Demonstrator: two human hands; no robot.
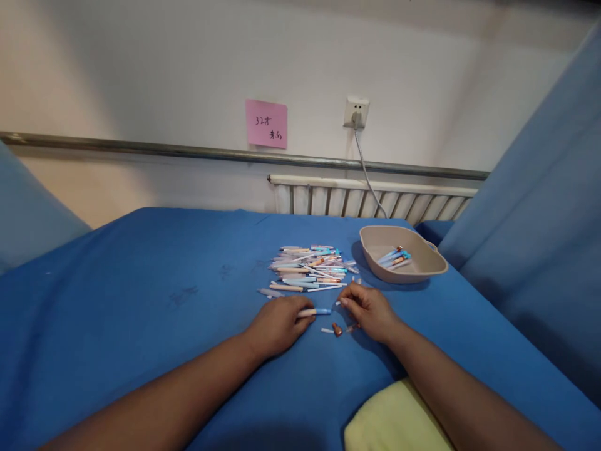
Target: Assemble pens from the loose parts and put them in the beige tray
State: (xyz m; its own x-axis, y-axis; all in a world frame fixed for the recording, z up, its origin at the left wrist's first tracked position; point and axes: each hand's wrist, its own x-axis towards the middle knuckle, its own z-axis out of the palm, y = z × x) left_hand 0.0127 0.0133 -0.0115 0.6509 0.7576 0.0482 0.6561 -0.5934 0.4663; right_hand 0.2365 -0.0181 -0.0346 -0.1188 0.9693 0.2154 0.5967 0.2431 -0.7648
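Note:
My left hand [278,326] is closed on a pen [322,311] with a pale barrel and a blue end, which points right. A small white piece [338,303] is pinched between the thumb and fingers of my right hand [369,311], a little apart from the pen's blue end. On the sheet between my hands lie a brown cap-like part [337,330] and a short white stick [327,330]. A clear part [352,327] sits beside my right hand, partly hidden. Just beyond my hands is a pile of pens and loose pen parts [307,269].
A beige basin [434,263] holding several pens [395,257] stands at the back right. Yellow cloth [397,419] lies near my right forearm. Blue sheeting [141,300] covers the bed. Behind it are a radiator [328,197], a metal rail [188,150] and a plugged-in cable [364,160]; curtains hang on both sides.

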